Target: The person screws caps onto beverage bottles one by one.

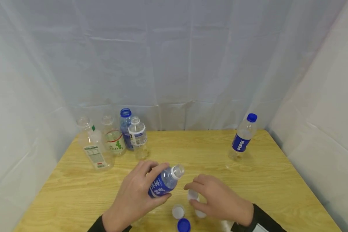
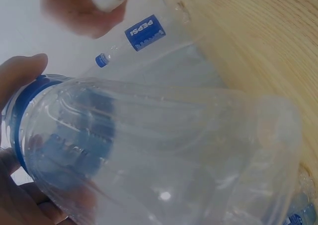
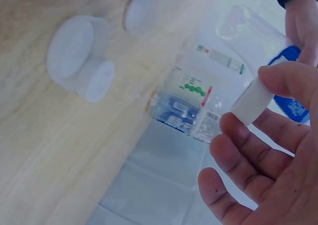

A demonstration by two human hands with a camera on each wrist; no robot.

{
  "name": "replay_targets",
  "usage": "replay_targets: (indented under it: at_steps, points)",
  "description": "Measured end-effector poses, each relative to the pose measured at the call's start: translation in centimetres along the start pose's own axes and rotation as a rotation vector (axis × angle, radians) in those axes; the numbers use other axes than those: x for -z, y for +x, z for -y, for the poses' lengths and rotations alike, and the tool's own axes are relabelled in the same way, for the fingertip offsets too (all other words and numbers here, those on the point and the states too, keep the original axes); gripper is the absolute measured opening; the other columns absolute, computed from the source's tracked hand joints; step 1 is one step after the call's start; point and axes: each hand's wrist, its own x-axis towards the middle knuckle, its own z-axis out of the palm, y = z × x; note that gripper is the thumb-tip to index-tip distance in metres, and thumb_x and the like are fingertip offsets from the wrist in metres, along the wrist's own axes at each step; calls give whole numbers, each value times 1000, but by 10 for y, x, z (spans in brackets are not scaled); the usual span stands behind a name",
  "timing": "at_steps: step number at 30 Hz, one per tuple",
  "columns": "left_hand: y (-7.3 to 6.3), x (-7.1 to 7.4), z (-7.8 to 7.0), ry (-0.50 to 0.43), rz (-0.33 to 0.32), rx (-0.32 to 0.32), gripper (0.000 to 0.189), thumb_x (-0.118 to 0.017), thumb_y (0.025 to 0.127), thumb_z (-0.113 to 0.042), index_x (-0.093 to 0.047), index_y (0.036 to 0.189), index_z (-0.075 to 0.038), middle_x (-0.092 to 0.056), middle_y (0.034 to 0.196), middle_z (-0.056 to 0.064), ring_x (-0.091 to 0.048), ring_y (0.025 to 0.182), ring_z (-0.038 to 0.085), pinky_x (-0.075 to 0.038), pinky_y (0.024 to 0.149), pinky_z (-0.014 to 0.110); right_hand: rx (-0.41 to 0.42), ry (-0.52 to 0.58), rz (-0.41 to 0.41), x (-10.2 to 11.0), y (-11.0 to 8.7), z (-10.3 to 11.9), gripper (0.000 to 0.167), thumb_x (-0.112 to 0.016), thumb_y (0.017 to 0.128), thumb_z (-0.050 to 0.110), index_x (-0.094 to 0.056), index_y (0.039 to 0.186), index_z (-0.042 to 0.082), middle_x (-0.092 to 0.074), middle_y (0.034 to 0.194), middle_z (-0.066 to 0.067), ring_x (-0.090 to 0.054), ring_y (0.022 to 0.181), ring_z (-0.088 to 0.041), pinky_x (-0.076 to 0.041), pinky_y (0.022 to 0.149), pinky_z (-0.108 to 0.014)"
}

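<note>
My left hand (image 1: 134, 190) grips a clear plastic bottle (image 1: 167, 178) with a blue label around its body. The bottle is tilted, its uncapped mouth toward the right hand. In the left wrist view the clear bottom part of this bottle (image 2: 189, 145) fills much of the picture. My right hand (image 1: 218, 197) is just right of the bottle's mouth, apart from it. It pinches a white cap (image 3: 252, 102) between thumb and index finger, the other fingers loosely bent. Below the hands, a white cap (image 1: 178, 211) and a blue cap (image 1: 184, 225) lie on the table.
Several uncapped bottles stand at the back left, among them a large clear one (image 1: 95, 148), a green-printed one (image 1: 115, 141) and a blue one (image 1: 126, 129). A Pepsi bottle (image 1: 240, 141) with a blue cap stands at the back right. White sheeting (image 1: 174, 64) surrounds the wooden table (image 1: 278, 187).
</note>
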Motion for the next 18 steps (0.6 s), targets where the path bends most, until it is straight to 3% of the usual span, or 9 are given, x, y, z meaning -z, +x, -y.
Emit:
replay_targets:
  at_steps: [7,18]
  points:
    - [0,-3,-1,1,4,-9,89,-99,65,-43,-59,143,-30,-63,118,-5,-59,102,7,-60,80,30,64,3,-134,17,2,1,28,-73,99,33,-71,125,22,-70,101,11,-58,87,3,-54,75,-18]
    - [-1,-6,-3,14,38,-8,86,-99,66,-44,-59,141,-30,-63,118,-5,-59,102,6,-59,80,28,171,190,-385,35,5,5,27,-74,97,13,-71,123,21,-67,99,11,-56,87,-2,-53,75,-18]
